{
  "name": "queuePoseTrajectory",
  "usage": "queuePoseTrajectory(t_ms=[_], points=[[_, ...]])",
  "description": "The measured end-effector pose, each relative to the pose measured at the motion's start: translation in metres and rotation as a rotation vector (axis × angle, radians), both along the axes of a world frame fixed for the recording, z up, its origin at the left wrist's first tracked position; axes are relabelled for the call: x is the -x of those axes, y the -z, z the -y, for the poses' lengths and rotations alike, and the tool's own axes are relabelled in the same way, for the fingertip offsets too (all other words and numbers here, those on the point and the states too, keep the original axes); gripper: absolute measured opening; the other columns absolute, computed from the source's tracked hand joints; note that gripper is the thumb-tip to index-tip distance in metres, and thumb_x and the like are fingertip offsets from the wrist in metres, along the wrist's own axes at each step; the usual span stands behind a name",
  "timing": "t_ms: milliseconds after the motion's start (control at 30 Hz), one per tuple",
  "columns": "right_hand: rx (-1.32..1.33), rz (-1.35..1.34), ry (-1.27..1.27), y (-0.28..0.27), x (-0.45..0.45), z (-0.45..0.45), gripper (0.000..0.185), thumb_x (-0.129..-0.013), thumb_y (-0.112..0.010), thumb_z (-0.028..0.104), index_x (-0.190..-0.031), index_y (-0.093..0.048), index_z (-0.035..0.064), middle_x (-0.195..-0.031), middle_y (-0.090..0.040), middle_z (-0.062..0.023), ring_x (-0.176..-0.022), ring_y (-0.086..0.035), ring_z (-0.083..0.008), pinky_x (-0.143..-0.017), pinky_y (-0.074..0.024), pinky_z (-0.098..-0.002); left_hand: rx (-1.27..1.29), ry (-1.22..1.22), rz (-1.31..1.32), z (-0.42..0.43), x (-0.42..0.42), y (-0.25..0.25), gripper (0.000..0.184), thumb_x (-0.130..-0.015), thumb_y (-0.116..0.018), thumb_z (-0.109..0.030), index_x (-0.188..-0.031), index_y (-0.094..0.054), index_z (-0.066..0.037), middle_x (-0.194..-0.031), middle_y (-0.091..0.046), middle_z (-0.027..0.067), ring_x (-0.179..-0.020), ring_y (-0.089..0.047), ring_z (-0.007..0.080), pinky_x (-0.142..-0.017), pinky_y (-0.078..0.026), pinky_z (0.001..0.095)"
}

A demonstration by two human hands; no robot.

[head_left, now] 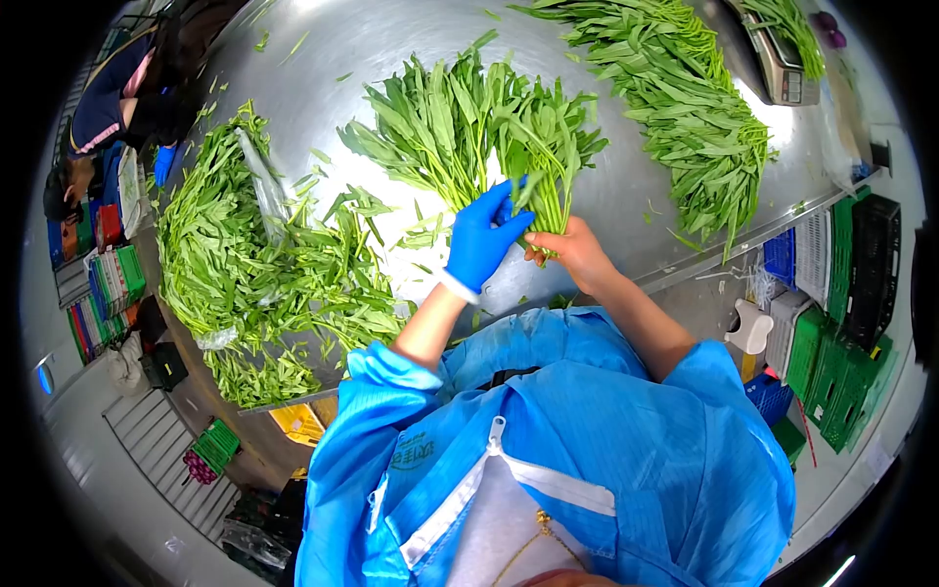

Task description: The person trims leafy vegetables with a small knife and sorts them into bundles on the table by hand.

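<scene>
My left hand [481, 238], in a blue glove, is closed at the lower leaves of a bunch of leafy greens [548, 147]. Bare and closed round the stem ends of that same bunch is my right hand [569, 252]. Just beyond and to the left, more greens [425, 127] lie fanned out on the metal table [323, 49], their stems pointing toward me. A large loose heap of greens [220, 235] covers the table's left side, with clear plastic [264, 186] among it.
Rows of bunched greens [675, 108] lie at the right. A scale [782, 73] holding greens stands at the far right corner. Another person [108, 98] is at the far left. Crates [841, 372] are stacked beyond the table's right edge.
</scene>
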State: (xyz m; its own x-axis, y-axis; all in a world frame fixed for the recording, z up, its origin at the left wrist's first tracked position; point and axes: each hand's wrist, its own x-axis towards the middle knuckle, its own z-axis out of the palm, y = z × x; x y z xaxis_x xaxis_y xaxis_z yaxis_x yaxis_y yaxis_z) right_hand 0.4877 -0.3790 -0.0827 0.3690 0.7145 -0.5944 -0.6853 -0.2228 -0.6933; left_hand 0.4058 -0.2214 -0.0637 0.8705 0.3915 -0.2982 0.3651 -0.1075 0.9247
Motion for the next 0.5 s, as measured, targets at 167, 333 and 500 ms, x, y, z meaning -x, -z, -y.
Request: queuePoseTrajectory(t_ms=[167,333,500], points=[[-0.027,-0.064,-0.007,0.007,0.001,0.007,0.018,-0.087,-0.062,0.013,-0.101,-0.060,0.0022,-0.093,-0.065,-0.0110,-0.077,-0.064,-0.0193,-0.065,-0.0481,-0.0310,-0.267,0.112,0.088,0.008,-0.012,0.027,0.036,-0.078,-0.073,-0.018,-0.110,-0.064,-0.003,-0.071,-0.057,0.0076,-0.062,-0.052,0.0153,-0.059,-0.044,0.0301],[-0.203,-0.390,0.152,0.004,-0.006,0.019,0.023,-0.090,-0.056,0.016,-0.108,-0.059,0.0016,-0.103,-0.065,-0.0108,-0.088,-0.064,-0.0222,-0.076,-0.0497,-0.0376,-0.111,0.189,0.015,0.002,0.003,0.003,0.023,-0.083,-0.069,-0.017,-0.100,-0.065,-0.003,-0.074,-0.056,0.0073,-0.068,-0.054,0.0134,-0.064,-0.045,0.0289],[-0.181,-0.526,0.261,0.009,-0.009,0.022,0.033,-0.092,-0.055,0.019,-0.119,-0.054,-0.0004,-0.111,-0.063,-0.0119,-0.102,-0.061,-0.0254,-0.089,-0.0480,-0.0415,0.410,0.245,-0.069,0.002,0.038,0.003,0.023,-0.087,-0.068,-0.014,-0.106,-0.064,-0.003,-0.084,-0.061,-0.0015,-0.075,-0.053,0.0084,-0.069,-0.046,0.0246]])
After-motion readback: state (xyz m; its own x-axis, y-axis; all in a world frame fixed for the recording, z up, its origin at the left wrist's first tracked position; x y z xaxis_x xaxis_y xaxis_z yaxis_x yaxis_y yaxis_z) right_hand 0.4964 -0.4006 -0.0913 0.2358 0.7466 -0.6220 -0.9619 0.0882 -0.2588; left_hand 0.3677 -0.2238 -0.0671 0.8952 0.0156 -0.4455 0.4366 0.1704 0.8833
